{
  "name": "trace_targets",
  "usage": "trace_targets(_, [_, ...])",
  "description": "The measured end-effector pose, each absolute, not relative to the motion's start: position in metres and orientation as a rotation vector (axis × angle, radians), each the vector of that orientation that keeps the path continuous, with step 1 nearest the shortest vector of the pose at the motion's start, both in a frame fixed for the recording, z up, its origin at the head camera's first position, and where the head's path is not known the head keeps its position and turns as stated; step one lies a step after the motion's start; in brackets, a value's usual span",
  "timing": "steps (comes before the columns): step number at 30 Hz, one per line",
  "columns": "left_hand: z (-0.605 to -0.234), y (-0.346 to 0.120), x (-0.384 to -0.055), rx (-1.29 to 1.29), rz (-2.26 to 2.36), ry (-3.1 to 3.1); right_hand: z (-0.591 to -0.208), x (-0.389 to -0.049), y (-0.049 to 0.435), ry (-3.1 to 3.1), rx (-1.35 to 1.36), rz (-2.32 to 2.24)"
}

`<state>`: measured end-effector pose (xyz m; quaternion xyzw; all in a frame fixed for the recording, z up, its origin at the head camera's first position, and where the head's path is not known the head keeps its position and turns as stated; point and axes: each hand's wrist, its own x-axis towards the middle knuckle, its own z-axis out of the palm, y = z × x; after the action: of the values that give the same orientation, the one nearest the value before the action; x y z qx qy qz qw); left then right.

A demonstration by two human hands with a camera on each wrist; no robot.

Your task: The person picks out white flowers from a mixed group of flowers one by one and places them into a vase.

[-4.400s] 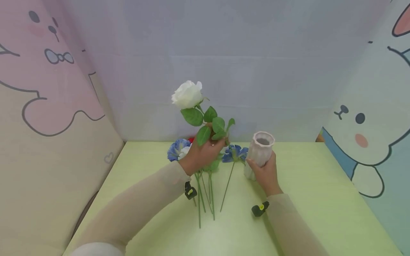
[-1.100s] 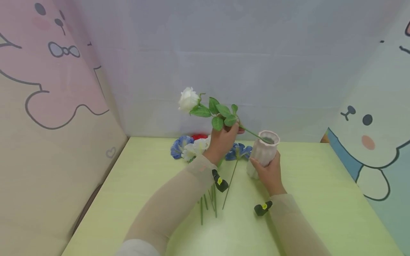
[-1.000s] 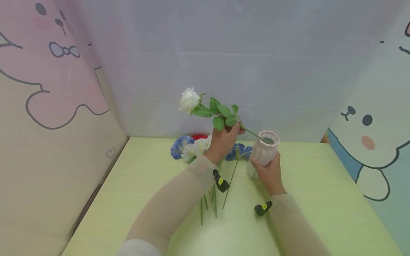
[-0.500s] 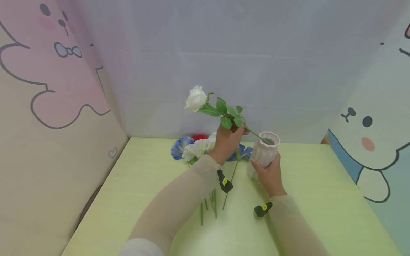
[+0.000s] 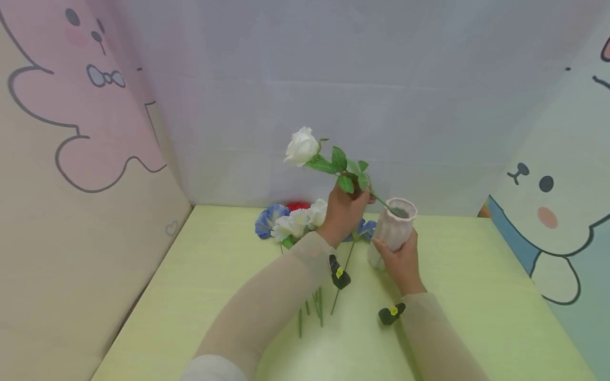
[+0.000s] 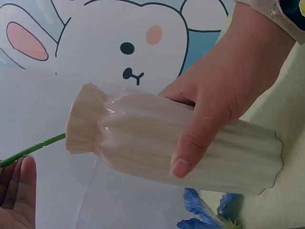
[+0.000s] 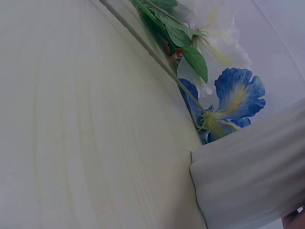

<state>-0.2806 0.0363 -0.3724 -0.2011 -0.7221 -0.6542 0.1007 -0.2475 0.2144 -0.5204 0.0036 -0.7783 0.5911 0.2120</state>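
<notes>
Above the grained table [image 5: 491, 286], the left hand [image 5: 345, 211] pinches a ruffled rose [image 5: 302, 147]; the right hand [image 5: 402, 262] grips a fluted vase [image 5: 394, 230].

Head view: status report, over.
Left grip holding white rose, right grip holding fluted vase. Rose stem leading into vase. No obstruction visible.

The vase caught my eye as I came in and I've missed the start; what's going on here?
A person is holding a white rose by its stem in the left hand and gripping a vase with the right hand. The stem's lower end is in the vase; how deep is hidden. Other flowers, blue, white and red, lie on the table.
</notes>
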Motion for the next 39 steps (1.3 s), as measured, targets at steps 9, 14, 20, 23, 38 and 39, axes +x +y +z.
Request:
trace_targets(9, [-0.376,0.039,-0.281,-0.692,-1.909,-2.117,-0.521,-0.248,0.214,-2.149,0.014,1.645])
trace_targets(14, [-0.374,0.039,-0.282,-0.718,-1.87,-2.135,-0.52,-0.247,0.213,-2.153,0.02,1.662])
trace_targets(20, [-0.369,0.044,-0.284,-0.722,-1.811,-2.208,-0.521,-0.247,0.214,-2.15,0.031,1.663])
trace_targets(23, [-0.368,0.048,-0.287,-0.694,-1.766,-2.27,-0.521,-0.247,0.214,-2.162,0.014,1.658])
trace_targets(38, [-0.368,0.064,-0.294,-0.499,-1.626,-2.426,-0.523,-0.249,0.214,-2.154,0.031,1.627])
trace_targets(39, [-0.368,0.065,-0.294,-0.493,-1.635,-2.422,-0.523,-0.249,0.214,-2.155,0.032,1.626])
